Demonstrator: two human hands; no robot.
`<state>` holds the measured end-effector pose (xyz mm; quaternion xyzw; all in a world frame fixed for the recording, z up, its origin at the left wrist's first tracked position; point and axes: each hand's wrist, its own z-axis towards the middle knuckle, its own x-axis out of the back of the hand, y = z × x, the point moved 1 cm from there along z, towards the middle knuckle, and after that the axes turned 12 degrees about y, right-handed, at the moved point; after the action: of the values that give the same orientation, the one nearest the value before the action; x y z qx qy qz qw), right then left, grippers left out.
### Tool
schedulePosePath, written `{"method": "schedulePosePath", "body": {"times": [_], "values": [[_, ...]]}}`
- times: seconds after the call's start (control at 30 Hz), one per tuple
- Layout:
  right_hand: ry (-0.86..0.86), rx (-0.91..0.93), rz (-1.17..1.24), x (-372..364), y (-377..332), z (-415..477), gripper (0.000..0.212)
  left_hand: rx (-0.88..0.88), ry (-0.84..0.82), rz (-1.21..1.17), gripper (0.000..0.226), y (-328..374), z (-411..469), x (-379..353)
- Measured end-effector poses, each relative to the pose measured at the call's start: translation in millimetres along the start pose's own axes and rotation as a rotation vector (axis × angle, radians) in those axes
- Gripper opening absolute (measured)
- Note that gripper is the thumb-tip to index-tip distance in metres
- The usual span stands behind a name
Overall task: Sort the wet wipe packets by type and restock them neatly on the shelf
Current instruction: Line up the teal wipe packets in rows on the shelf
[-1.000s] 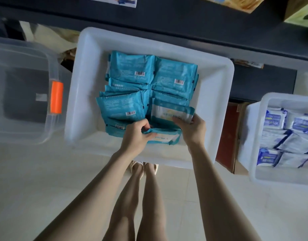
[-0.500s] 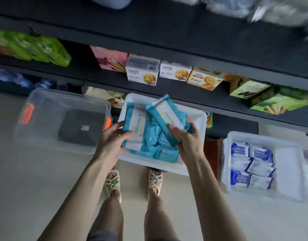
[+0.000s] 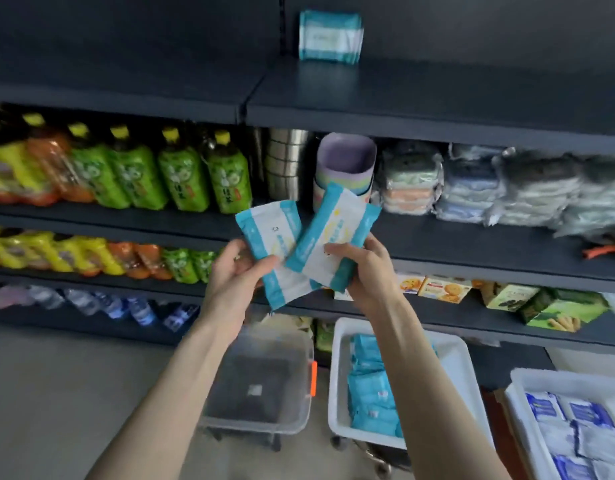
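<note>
My left hand (image 3: 238, 277) grips a teal-and-white wet wipe packet (image 3: 271, 233) held up in front of the shelves. My right hand (image 3: 363, 271) grips a second teal-and-white packet (image 3: 334, 233) that overlaps the first on its right. A stack of the same teal packets (image 3: 330, 36) stands upright on the dark top shelf (image 3: 437, 98). On the floor below, a white bin (image 3: 337, 393) holds several teal packets (image 3: 368, 393). At the lower right another white bin (image 3: 517, 379) holds several blue-and-white packets (image 3: 573, 431).
An empty clear box with an orange latch (image 3: 264, 386) sits on the floor left of the teal bin. The shelves carry green and yellow drink bottles (image 3: 181, 174), steel and pastel cups (image 3: 344, 161), wrapped cloths (image 3: 472, 185) and biscuit boxes (image 3: 444, 289).
Both hands lifted a teal packet each out of the white bin and raised them to shelf height. The view swung up from the floor bins to the shelves.
</note>
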<state>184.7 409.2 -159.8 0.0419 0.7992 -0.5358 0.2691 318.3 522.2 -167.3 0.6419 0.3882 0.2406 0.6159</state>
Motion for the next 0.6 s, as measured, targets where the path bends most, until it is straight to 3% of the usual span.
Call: {"method": "schedulePosePath", "body": {"times": [0.23, 0.33, 0.47, 0.6], "values": [[0.025, 0.262, -0.006, -78, -54, -13, 0.015, -0.080, -0.086, -0.201, 0.024, 92, 43, 31], [0.068, 0.367, -0.098, -96, -73, -11, 0.018, -0.123, -0.106, -0.145, 0.020, 115, 59, 30], [0.125, 0.440, -0.086, -117, -92, 1, 0.041, -0.094, -0.113, -0.074, 0.022, 137, 84, 21], [0.147, 0.473, -0.035, -130, -111, 26, 0.032, -0.146, -0.213, -0.001, 0.042, 159, 109, 9]]}}
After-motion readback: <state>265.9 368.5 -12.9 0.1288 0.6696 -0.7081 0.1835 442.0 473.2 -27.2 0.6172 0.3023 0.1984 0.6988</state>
